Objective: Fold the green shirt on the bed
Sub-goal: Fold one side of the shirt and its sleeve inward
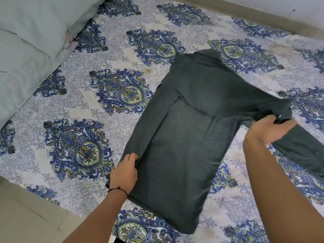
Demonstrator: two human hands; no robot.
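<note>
The dark green shirt (185, 137) lies flat on the patterned bed sheet (87, 106), collar at the far end and hem toward me. Its left side is folded in over the body. My left hand (124, 171) grips the folded left edge near the hem. My right hand (270, 128) pinches the cuff end of the right sleeve (245, 99), which stretches from the shoulder out to the right and is lifted a little off the bed. More green cloth (305, 149) lies under and beyond my right forearm.
Two pale green pillows (29, 37) lie at the far left of the bed. A wall (289, 7) runs along the far right side. The floor (26, 216) shows at the lower left past the bed's edge.
</note>
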